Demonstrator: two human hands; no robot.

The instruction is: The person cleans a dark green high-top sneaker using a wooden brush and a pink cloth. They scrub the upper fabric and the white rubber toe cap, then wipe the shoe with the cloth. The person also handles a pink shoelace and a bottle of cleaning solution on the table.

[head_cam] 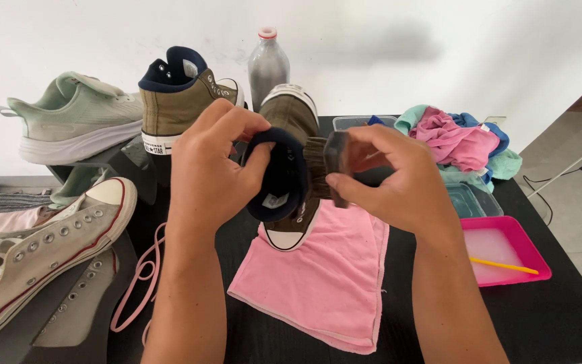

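Nearest the camera, a pink cloth [321, 276] lies flat on the dark bench [547, 317]. Directly above the cloth, the left hand [213, 168] is closed around the navy collar of an olive high-top shoe [289, 145], which it holds upright with the heel end hanging just over the cloth's far edge. The right hand [399, 178], on the shoe's right side, grips a dark-bristled brush [325, 165] by its block, the bristles pressed against the side of the shoe.

Left of the cloth, a pink shoelace [139, 283] trails across the bench, and beyond it a worn off-white canvas shoe [48, 246] lies on its side. Right of the cloth stands a pink tray [506, 253] of milky liquid with a thin yellow stick [503, 265] lying in it; a clear plastic lid [473, 199] rests just behind the tray.

Farther from the cloth, to the rear right, a heap of pink, blue and mint rags [459, 145] sits by a clear container [362, 121]. To the rear left, a second olive high-top [176, 101] stands upright, with a pale green running shoe [75, 121] beside it. Behind the held shoe, a grey bottle [267, 64] with a red-rimmed cap stands against the white wall.
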